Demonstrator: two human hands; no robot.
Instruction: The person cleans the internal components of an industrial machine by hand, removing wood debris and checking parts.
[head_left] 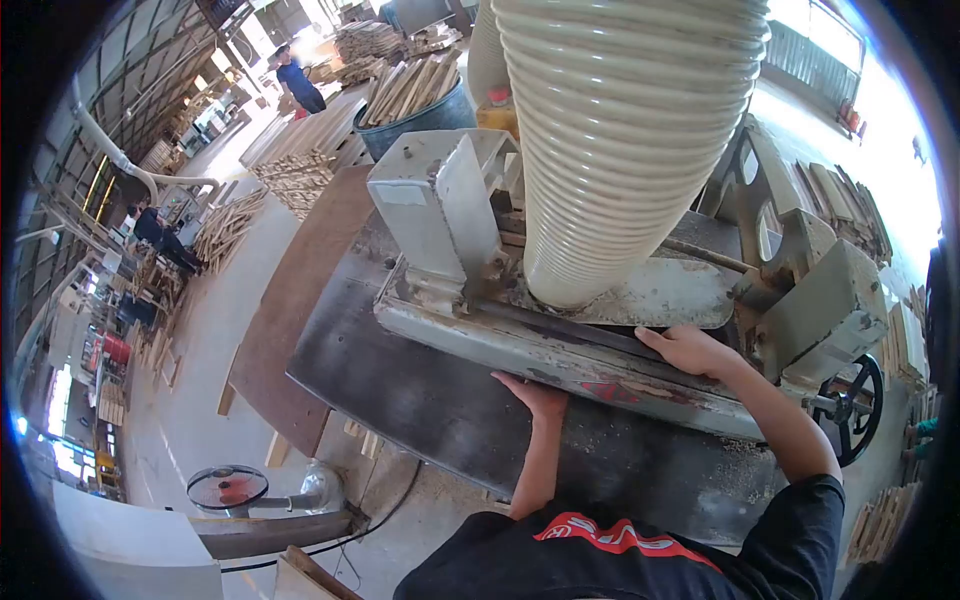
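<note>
A large woodworking machine (470,340) with a dark metal bed (400,375) fills the middle. A thick ribbed hose (630,130) rises from its top. My left hand (535,395) is at the lower front edge of the machine's head, palm up, fingers partly hidden beneath it, thumb apart. My right hand (690,350) rests on top of the head near its right end, beside a dark bar (570,328), its fingertips partly out of sight. No object shows in either hand. Sawdust lies on the bed's right part.
A black handwheel (858,410) is at the right. Behind stands a blue tub (420,125) of wood strips, near stacked boards (300,175). A brown board (310,290) lies left. A fan (228,488) is at lower left. Two people (298,82) (160,235) stand farther off.
</note>
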